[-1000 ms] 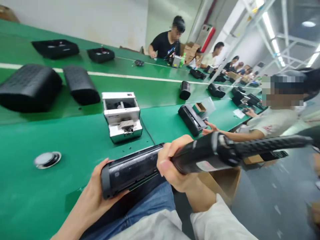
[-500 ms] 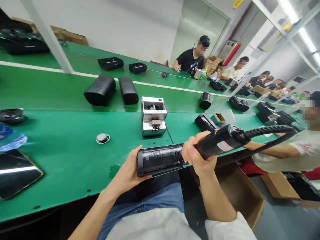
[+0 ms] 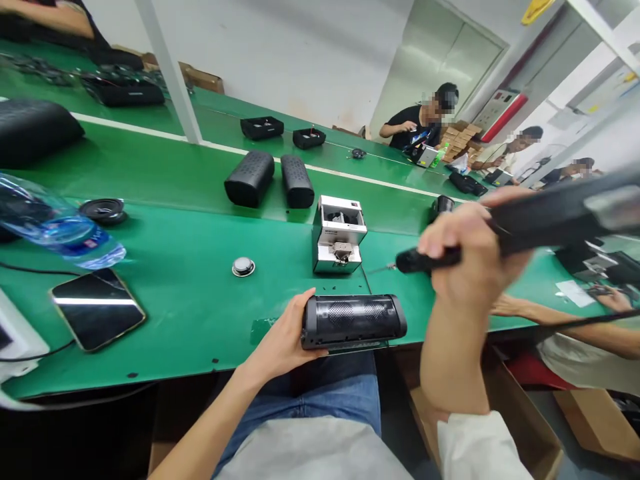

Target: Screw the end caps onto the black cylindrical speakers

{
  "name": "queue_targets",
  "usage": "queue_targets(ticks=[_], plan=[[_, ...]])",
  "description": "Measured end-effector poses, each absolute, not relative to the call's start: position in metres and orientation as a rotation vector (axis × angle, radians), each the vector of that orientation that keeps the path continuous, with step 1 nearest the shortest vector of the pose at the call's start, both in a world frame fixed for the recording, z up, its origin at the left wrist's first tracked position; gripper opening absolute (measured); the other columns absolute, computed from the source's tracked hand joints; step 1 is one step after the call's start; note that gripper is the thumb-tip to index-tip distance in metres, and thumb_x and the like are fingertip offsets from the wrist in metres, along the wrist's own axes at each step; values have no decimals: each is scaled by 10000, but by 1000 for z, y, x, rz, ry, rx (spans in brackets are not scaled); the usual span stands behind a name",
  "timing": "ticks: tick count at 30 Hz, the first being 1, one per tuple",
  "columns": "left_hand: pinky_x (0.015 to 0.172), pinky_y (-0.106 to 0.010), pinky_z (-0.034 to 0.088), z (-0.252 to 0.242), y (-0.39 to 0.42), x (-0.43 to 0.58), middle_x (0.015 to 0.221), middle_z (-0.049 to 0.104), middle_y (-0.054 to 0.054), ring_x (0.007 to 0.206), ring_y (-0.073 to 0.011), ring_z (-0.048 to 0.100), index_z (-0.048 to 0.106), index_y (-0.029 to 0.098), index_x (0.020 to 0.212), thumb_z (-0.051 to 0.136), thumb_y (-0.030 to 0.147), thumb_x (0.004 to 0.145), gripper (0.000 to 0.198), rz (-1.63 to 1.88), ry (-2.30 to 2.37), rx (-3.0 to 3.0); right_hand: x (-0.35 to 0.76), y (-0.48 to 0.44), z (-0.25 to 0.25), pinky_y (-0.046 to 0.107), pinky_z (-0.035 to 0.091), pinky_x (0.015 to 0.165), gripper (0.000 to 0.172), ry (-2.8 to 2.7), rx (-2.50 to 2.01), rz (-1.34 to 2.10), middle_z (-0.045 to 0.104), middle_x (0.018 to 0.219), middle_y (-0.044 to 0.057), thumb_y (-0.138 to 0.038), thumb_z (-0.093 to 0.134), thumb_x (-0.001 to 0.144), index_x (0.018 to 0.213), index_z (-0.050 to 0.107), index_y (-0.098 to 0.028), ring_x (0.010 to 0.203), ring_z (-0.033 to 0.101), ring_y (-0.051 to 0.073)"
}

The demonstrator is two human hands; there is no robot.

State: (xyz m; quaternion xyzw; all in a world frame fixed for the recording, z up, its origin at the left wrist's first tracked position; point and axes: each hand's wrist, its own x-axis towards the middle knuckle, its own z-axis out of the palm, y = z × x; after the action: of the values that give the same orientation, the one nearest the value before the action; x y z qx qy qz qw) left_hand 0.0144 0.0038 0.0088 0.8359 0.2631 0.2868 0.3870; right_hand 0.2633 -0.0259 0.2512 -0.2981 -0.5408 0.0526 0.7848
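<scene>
My left hand (image 3: 283, 340) grips the left end of a black speaker body (image 3: 354, 321), holding it level at the green bench's near edge above my lap. My right hand (image 3: 470, 257) is closed round a black electric screwdriver (image 3: 545, 217), raised above and to the right of the speaker, with its bit pointing left toward a small white and silver screw feeder box (image 3: 339, 234). The tool is apart from the speaker.
On the green bench (image 3: 190, 293) lie a round metal disc (image 3: 243, 267), a phone (image 3: 97, 308), a water bottle (image 3: 60, 230), a speaker cone (image 3: 103, 210) and two black speaker shells (image 3: 270, 177). A co-worker's arm (image 3: 565, 320) rests at right. A cardboard box (image 3: 530, 427) stands below.
My right hand has lifted the screwdriver off the speaker's right end, up and to the right. The view has swung left, bringing the phone and bottle into sight.
</scene>
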Motion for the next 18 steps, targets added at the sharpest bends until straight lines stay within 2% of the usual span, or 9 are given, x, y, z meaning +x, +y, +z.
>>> queue_targets(ticks=[3, 7, 13, 18], plan=[[1272, -657, 542, 7, 3, 15, 1704, 478, -181, 1584, -450, 566, 117, 407, 1769, 1014, 208, 776, 1353, 747, 673, 2124, 259, 36, 237, 285, 506, 461, 240, -1134, -702, 56, 523, 596, -105, -308, 875, 918, 961, 640, -282, 435, 530, 128], [1277, -657, 537, 5, 3, 16, 1702, 489, -177, 1578, -448, 572, 131, 404, 1774, 1030, 202, 753, 1375, 769, 649, 2116, 261, 86, 214, 286, 489, 453, 322, -1150, -803, 34, 479, 634, -124, -417, 853, 953, 1009, 562, -294, 416, 486, 104], [1274, -664, 535, 9, 4, 15, 1697, 478, -187, 1578, -452, 563, 99, 402, 1769, 1039, 201, 755, 1397, 742, 656, 2121, 266, 103, 203, 250, 380, 400, 326, -1101, -856, 68, 434, 621, -138, -416, 821, 955, 1044, 531, -295, 395, 442, 90], [1276, -661, 534, 12, 4, 15, 1700, 463, -190, 1583, -453, 557, 81, 396, 1773, 1024, 211, 783, 1379, 721, 665, 2137, 268, 102, 201, 281, 448, 457, 347, -1103, -861, 83, 433, 629, -138, -455, 806, 964, 1054, 509, -301, 409, 442, 94]])
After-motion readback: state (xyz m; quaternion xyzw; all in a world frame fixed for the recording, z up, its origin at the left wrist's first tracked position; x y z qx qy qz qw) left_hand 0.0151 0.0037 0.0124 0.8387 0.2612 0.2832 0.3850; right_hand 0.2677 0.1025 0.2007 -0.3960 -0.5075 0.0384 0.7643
